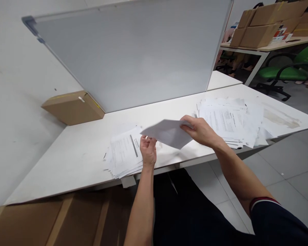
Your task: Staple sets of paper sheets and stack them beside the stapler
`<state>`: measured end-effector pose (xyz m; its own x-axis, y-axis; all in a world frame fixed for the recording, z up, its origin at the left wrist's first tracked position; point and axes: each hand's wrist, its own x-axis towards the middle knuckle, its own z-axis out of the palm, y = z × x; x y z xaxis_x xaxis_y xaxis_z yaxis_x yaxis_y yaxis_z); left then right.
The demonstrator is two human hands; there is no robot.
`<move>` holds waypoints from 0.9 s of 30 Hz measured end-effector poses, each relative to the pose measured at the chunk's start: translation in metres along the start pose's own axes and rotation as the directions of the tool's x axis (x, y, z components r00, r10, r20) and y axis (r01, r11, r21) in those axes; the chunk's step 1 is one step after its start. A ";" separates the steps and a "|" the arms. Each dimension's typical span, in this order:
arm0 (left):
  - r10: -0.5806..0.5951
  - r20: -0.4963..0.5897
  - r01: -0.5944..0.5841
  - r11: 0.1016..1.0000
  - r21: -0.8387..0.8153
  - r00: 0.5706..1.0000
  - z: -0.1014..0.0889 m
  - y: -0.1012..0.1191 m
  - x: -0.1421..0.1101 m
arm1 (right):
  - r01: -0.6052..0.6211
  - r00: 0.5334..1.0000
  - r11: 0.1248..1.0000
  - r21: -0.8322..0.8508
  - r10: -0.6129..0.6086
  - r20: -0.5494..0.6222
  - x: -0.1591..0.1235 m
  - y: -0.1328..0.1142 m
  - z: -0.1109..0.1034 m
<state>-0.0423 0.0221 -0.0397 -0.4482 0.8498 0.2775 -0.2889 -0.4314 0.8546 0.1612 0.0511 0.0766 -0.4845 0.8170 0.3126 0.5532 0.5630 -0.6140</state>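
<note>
Our right fingers pinch the bent paper above the bench; whether our left fingers grip its edge, we cannot tell. Uneven pulling could crease it.

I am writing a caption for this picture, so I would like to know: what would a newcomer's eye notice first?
Probably the large whiteboard standing along the back of the white desk. Next, in front of it, the paper in the right hand, between two piles of printed sheets. The green chair at the far right also stands out.
</note>
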 end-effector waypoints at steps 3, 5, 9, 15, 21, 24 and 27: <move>-0.021 0.046 0.019 0.999 0.043 0.999 0.010 0.008 0.000 | -0.048 0.992 0.942 0.333 0.085 -0.097 -0.003 0.018 0.021; -0.005 0.038 -0.002 0.981 0.193 0.999 0.016 0.010 -0.003 | -0.062 0.979 0.879 0.473 0.145 -0.142 -0.005 0.029 0.039; 0.104 -0.012 -0.090 0.914 0.395 0.995 0.026 0.007 -0.013 | -0.008 0.950 0.763 0.646 0.207 -0.232 -0.011 0.043 0.074; 0.043 0.012 -0.044 0.900 0.433 0.999 0.026 -0.005 -0.016 | -0.041 0.916 0.702 0.711 0.311 -0.255 -0.017 0.057 0.106; 0.020 -0.003 -0.017 0.891 0.453 1.000 0.025 -0.008 -0.009 | -0.051 0.934 0.816 0.576 0.243 -0.263 -0.015 0.054 0.090; -0.002 0.026 -0.009 0.907 0.422 1.000 0.027 -0.004 -0.008 | -0.109 0.941 0.925 0.363 0.214 -0.264 -0.016 0.049 0.072; -0.131 0.124 0.082 0.937 0.340 0.984 0.024 -0.001 -0.007 | -0.182 0.936 0.943 0.278 0.252 -0.244 -0.021 0.048 0.058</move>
<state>-0.0188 0.0240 -0.0324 -0.2986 0.9297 0.2156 -0.0199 -0.2320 0.9725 0.1587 0.0541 -0.0009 -0.1489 0.9375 0.3146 0.4217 0.3479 -0.8373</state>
